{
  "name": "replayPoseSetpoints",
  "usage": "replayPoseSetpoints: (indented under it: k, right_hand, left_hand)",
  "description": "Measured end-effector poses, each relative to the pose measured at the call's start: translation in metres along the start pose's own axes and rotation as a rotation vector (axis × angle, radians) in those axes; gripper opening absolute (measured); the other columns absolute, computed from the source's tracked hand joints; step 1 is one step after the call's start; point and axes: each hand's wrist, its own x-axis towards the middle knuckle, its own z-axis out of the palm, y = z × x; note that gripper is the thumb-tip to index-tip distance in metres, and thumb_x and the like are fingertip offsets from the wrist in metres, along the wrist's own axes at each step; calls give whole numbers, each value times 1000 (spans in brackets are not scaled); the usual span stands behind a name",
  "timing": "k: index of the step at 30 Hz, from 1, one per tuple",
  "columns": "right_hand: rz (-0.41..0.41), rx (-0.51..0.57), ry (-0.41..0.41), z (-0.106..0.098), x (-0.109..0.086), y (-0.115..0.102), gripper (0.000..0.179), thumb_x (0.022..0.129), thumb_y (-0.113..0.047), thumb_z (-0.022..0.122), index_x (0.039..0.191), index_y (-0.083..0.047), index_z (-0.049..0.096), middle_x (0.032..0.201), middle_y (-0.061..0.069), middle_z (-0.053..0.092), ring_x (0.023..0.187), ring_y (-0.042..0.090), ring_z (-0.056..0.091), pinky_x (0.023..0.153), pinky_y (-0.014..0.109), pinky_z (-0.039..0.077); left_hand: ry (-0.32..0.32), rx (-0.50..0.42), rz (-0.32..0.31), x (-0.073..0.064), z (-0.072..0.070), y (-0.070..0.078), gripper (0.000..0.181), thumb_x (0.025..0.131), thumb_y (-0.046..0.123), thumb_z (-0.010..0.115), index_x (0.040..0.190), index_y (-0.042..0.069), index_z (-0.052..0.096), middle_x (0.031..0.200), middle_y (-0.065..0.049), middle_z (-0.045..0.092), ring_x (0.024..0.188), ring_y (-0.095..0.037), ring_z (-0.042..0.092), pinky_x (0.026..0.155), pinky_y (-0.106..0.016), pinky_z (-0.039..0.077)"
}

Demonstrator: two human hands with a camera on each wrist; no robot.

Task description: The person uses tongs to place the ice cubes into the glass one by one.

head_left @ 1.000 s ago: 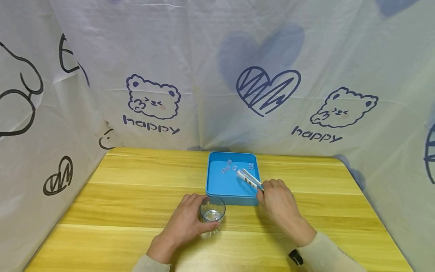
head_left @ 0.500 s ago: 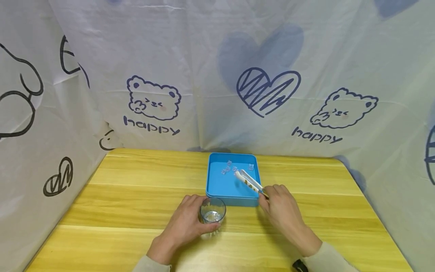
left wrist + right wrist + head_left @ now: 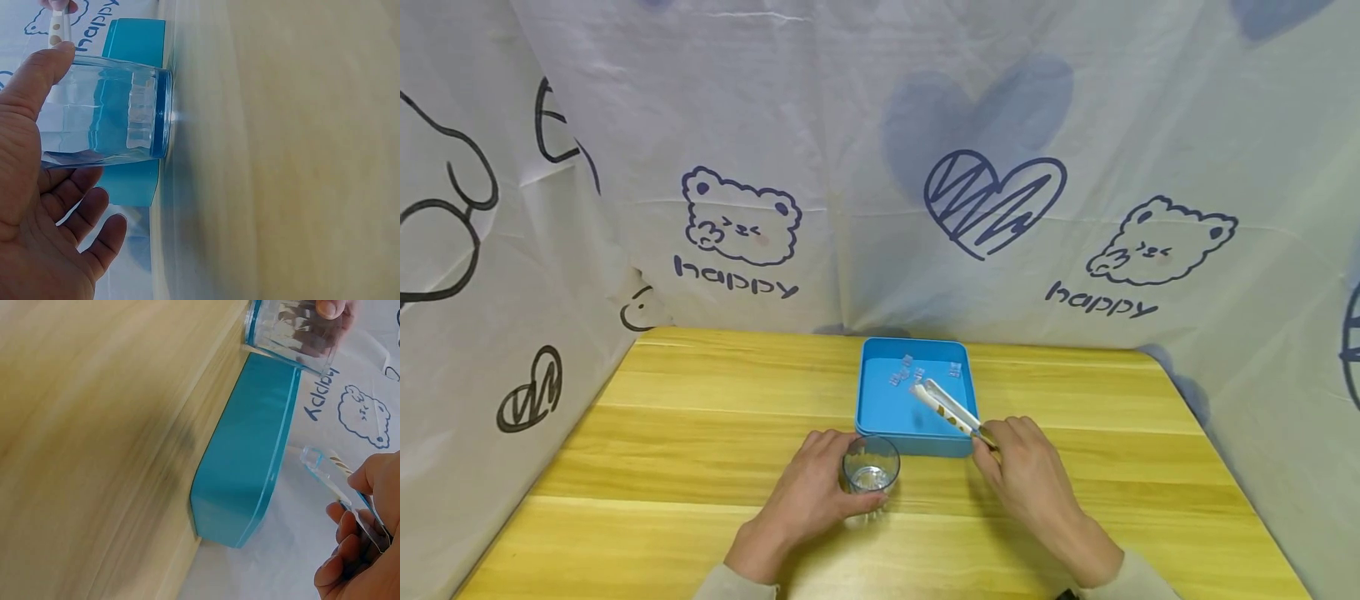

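Observation:
My left hand (image 3: 805, 496) holds a clear drinking glass (image 3: 871, 477), which stands upright on the table against the front of a blue square tray (image 3: 883, 414). Thumb and fingers lie on either side of the glass, as the left wrist view shows. My right hand (image 3: 1028, 467) grips small white-armed tongs (image 3: 951, 408) with a gold pattern, held over the tray. In the right wrist view a clear cube (image 3: 310, 456) sits between the tong tips, above the tray's rim. Several more clear cubes (image 3: 895, 379) lie on the tray's floor, towards the back.
A light wooden table (image 3: 700, 450) carries everything. White cloth (image 3: 865, 167) with blue drawings hangs behind it and at both sides. One clear cube (image 3: 955, 369) lies apart near the tray's right wall.
The tongs have risen from the tray floor with the clear cube and come slightly nearer to me. My right hand has shifted down and right in the head view; the left hand and glass stay put.

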Motion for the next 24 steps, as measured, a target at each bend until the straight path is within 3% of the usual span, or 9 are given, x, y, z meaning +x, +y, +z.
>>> replayPoseSetpoints:
  k: [15, 18, 24]
  right_hand:
    - [-104, 103, 23, -16, -10, -17, 13, 91, -16, 70, 95, -4, 73, 81, -1, 62, 74, 9, 50, 57, 21, 45]
    - [-123, 115, 22, -17, -13, -20, 14, 96, -20, 67, 95, -7, 72, 81, -4, 60, 75, 8, 49, 58, 19, 44]
    - [-161, 147, 29, -13, -19, -25, 34, 109, -35, 51, 96, -10, 70, 81, -8, 56, 76, 6, 47, 61, 16, 41]
  left_hand:
    - [-3, -11, 2, 0, -1, -1, 81, 74, 54, 92, 136, 9, 64, 125, -1, 67, 115, -19, 55, 102, -44, 53]
    - [-1, -12, 4, 0, 0, -2, 81, 74, 54, 92, 136, 10, 64, 125, -1, 67, 115, -19, 55, 102, -44, 54]
    - [8, -10, 6, 0, 0, -2, 81, 74, 54, 93, 135, 9, 65, 123, 0, 67, 112, -17, 55, 99, -43, 54]
